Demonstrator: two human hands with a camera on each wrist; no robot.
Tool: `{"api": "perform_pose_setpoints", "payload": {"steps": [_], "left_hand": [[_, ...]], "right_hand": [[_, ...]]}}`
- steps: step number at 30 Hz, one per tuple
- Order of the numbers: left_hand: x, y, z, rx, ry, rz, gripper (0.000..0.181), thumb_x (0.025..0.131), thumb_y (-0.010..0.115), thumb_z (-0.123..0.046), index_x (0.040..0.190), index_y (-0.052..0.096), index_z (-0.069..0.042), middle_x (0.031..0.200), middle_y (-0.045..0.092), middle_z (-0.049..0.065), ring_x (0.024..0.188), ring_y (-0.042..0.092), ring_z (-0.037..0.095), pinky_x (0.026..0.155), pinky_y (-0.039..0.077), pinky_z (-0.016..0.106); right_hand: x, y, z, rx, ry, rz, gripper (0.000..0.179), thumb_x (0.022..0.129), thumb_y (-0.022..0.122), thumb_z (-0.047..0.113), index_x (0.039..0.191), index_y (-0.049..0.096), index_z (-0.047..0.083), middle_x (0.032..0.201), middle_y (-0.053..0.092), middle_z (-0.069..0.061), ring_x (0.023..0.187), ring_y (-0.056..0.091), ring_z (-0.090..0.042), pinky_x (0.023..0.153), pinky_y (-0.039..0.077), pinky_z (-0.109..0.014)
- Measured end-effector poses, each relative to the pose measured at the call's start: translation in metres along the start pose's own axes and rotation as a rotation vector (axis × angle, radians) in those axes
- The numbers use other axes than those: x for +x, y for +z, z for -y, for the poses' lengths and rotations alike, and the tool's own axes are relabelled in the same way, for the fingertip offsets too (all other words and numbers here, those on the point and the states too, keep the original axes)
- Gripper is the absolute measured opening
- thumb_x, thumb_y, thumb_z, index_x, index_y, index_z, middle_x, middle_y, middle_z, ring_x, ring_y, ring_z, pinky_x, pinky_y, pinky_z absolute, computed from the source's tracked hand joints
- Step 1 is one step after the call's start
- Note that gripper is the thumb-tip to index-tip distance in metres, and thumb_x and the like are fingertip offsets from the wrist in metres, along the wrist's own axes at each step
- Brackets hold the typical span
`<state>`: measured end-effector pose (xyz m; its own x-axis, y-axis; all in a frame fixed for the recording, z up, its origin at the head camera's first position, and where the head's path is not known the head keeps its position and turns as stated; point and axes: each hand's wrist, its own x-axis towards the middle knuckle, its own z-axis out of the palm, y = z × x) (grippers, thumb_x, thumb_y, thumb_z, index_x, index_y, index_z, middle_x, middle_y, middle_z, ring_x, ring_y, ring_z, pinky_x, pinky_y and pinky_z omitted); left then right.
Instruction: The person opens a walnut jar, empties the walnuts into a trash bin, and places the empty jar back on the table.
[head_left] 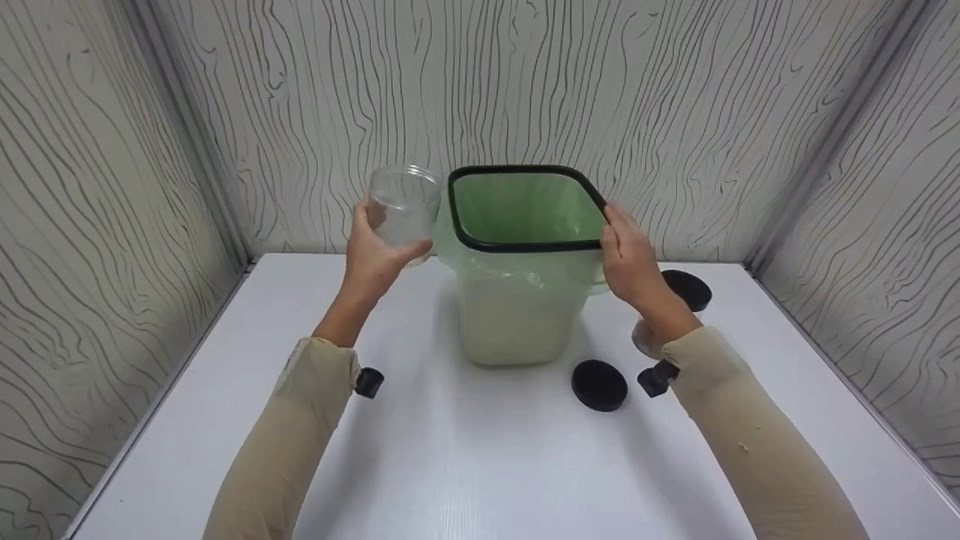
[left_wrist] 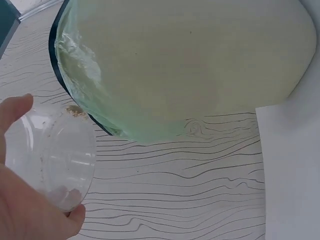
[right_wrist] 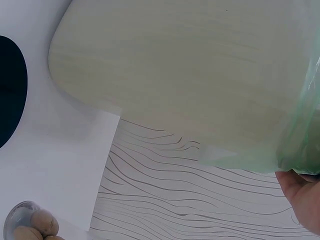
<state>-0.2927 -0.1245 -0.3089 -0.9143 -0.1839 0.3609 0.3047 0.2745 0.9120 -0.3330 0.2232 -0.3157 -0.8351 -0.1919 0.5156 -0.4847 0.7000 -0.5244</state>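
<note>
A pale bin (head_left: 517, 322), lined with a translucent green bag (head_left: 525, 270) and topped by a black rim (head_left: 536, 246), stands on the white table. To its left, my left hand (head_left: 375, 255) grips a clear plastic jar (head_left: 405, 202), raised beside the rim with its mouth uncovered. In the left wrist view, light brown crumbs (left_wrist: 76, 111) cling at the jar's edge. My right hand (head_left: 628, 255) holds the rim's right side, fingers over the black edge and the bag.
One black round lid (head_left: 599, 385) lies in front of the bin; another black disc (head_left: 687, 290) shows behind my right wrist. Below it, partly hidden by that wrist, is a clear jar (head_left: 645, 337) containing brown walnut-like balls (right_wrist: 44, 222). Patterned panels (head_left: 487, 90) enclose the table.
</note>
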Motion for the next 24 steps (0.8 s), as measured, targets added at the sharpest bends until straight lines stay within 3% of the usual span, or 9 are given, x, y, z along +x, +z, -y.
{"api": "perform_pose_setpoints", "payload": {"steps": [6, 15, 24], "left_hand": [[-0.015, -0.002, 0.033, -0.049, -0.096, 0.017, 0.098, 0.071, 0.082, -0.021, 0.146, 0.019, -0.011, 0.147, 0.029, 0.012, 0.131, 0.032, 0.029, 0.102, 0.034, 0.047], [-0.029, -0.001, 0.082, -0.052, -0.209, -0.014, 0.098, 0.073, 0.081, -0.022, 0.145, 0.016, -0.009, 0.149, 0.026, 0.013, 0.136, 0.026, 0.03, 0.108, 0.024, 0.048], [-0.037, 0.0, 0.118, -0.027, -0.249, -0.034, 0.098, 0.073, 0.08, -0.023, 0.145, 0.016, -0.003, 0.147, 0.025, 0.018, 0.136, 0.023, 0.034, 0.109, 0.023, 0.049]], "right_hand": [[0.0, 0.001, -0.001, -0.011, 0.011, 0.002, 0.052, 0.103, 0.026, 0.024, 0.144, 0.028, -0.007, 0.15, 0.024, -0.024, 0.139, 0.019, -0.035, 0.112, 0.015, -0.046], [0.001, 0.002, 0.0, 0.003, 0.002, 0.001, 0.052, 0.103, 0.026, 0.024, 0.144, 0.027, -0.007, 0.15, 0.024, -0.024, 0.139, 0.018, -0.035, 0.112, 0.015, -0.045], [0.0, 0.001, 0.0, -0.008, 0.013, 0.008, 0.053, 0.103, 0.025, 0.025, 0.145, 0.026, -0.007, 0.151, 0.023, -0.023, 0.14, 0.018, -0.034, 0.112, 0.015, -0.046]]}}
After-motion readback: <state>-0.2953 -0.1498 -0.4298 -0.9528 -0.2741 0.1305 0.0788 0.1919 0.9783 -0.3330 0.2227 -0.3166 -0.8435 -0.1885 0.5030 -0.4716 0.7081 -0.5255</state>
